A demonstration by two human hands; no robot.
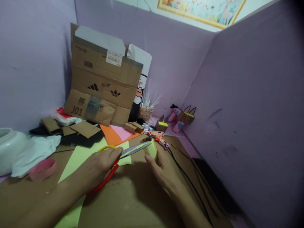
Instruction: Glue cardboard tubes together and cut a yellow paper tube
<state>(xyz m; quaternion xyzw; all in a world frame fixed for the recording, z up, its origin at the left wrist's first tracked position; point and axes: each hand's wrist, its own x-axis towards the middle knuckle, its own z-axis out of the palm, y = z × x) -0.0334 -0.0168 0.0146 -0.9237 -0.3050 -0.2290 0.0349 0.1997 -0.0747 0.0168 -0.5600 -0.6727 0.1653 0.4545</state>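
Both forearms stretched forward and inward. The left hand [102, 164] was clenched, knuckles up. The right hand [162, 169] was cupped, thumb pointing forward.

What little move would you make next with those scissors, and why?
Probably a short snip: close the left hand on the scissors. Their blade tips lie at the top rim of the small yellow-green roll, which the right hand steadies on the cardboard, and the red and yellow handles look spread, so the blades seem ready to close.
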